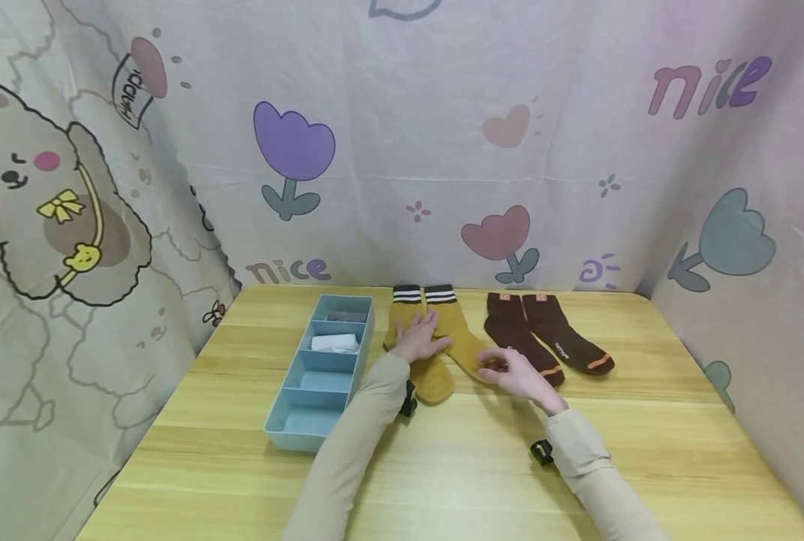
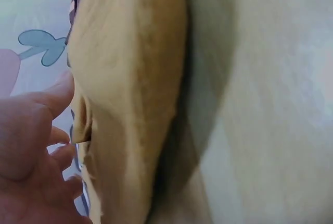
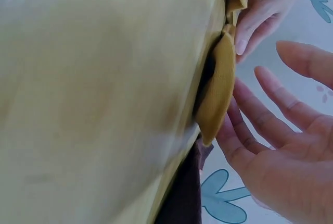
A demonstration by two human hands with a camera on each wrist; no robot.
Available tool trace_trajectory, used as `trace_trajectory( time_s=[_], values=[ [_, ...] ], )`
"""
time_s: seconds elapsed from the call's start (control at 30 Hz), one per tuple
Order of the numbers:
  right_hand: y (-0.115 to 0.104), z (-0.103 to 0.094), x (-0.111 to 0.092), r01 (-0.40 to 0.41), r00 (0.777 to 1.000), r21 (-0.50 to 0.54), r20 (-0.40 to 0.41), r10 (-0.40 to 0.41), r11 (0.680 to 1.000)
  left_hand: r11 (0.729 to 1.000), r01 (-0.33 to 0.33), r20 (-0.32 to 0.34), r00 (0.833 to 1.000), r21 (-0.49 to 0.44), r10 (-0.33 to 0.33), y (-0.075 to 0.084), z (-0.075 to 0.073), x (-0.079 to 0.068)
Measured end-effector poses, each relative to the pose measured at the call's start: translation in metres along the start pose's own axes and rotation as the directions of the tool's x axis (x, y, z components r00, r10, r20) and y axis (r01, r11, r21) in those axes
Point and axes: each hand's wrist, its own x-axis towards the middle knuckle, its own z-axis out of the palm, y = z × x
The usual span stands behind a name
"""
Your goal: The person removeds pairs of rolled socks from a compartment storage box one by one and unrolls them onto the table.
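Note:
Two mustard-yellow socks with dark, white-striped cuffs lie side by side on the wooden table. My left hand (image 1: 417, 342) rests across the left yellow sock (image 1: 434, 383), fingers spread and reaching toward the right one; part of that sock is hidden under it. At the toe of the right yellow sock (image 1: 461, 336) is my right hand (image 1: 515, 374), its fingers loosely bent. The right wrist view shows those fingers (image 3: 255, 109) apart, with some against the yellow fabric (image 3: 218, 91). Close up in the left wrist view, a yellow sock (image 2: 125, 78) bulges beside the left hand (image 2: 26, 140).
Left of the socks stands a light-blue divided box (image 1: 292, 441). One compartment holds a folded white item (image 1: 334, 343), the farthest a greyish one (image 1: 346, 316). A pair of brown socks (image 1: 564, 344) with orange toe stripes lies at the right. A printed curtain (image 1: 402, 150) hangs behind the table.

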Motion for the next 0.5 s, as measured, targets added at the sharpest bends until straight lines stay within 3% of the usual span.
trace_trajectory(
  time_s=[0.3, 0.5],
  values=[
    [-0.005, -0.015, -0.008, -0.002, 1.0, 0.116, 0.017, 0.0, 0.993, 0.999, -0.024, 0.011, 1.0, 0.045, 0.024, 0.007, -0.014, -0.015],
    [-0.011, -0.024, -0.01, 0.046, 0.999, 0.092, 0.017, -0.048, 0.995, 0.999, -0.041, 0.039, 0.998, 0.036, 0.039, 0.006, -0.027, -0.035]
  ],
)
